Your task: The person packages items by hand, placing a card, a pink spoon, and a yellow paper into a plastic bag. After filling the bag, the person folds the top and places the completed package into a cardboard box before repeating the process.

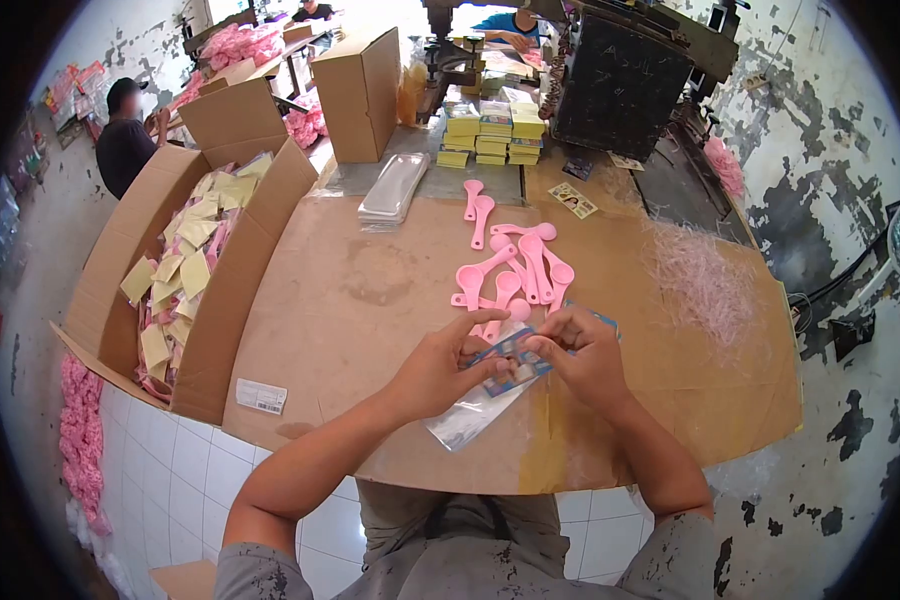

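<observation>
Together, two hands (430,366) (590,358) hold one card (515,372) beside perhaps ten spoons (530,262).

Blue card (523,367) partly hidden by left hand (438,368) and right hand (586,360) (its details illegibly small)

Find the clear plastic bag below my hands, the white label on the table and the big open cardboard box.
Clear plastic bag (475,418): head view, its lower part.
White label (262,396): head view, its middle.
Open cardboard box (247,290): head view, its table-side panel.
</observation>
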### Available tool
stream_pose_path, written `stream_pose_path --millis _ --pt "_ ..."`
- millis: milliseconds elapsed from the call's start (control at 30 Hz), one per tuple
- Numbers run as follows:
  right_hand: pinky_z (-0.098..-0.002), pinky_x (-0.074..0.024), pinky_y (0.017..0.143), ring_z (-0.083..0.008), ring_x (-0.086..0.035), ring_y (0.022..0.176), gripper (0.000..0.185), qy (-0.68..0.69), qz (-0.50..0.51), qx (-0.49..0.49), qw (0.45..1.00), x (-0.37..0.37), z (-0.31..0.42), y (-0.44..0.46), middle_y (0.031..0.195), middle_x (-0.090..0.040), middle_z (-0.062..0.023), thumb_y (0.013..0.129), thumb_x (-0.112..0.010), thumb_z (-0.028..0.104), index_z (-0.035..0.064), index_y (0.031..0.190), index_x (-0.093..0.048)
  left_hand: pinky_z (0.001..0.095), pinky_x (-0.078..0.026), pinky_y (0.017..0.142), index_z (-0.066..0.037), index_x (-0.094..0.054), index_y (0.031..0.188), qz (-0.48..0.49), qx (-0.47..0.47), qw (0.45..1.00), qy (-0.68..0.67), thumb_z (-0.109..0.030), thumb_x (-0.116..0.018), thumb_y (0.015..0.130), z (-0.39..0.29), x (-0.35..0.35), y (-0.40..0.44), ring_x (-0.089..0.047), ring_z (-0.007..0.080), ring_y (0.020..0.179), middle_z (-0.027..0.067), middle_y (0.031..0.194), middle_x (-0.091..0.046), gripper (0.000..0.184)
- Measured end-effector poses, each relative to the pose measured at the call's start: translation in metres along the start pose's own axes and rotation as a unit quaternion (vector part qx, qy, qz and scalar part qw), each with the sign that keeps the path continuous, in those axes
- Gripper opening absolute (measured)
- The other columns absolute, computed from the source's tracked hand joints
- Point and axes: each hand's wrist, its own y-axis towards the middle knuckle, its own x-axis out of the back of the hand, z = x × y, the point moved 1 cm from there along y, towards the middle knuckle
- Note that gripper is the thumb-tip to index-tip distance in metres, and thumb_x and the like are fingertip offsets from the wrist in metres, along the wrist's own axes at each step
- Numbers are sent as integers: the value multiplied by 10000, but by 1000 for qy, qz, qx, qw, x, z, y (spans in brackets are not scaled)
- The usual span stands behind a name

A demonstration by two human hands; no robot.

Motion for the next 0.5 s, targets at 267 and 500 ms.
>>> stream_pose_path --millis 267,500 --pt "-391 -476 991 -258 -612 1138 285 -160 -2 -48 986 16 7 32 1195 -659 -153 982 -649 238 22 1153 -722 238 -549 774 -39 -483 1451 -30 -11 998 -49 -22 -642 1009 -1 5 1 -669 70 922 90 1030 -745 470" --pt "-478 -414 1064 -359 -529 1247 262 -530 -104 125 832 25 -29 79 1282 -616 -159 903 -689 224 -5 1028 -705 234 -553 790 -7 -519 1404 -28 -17 998 -62 -34 -644 1012 8 4 2 -668 73 945 76 1052 -732 413"
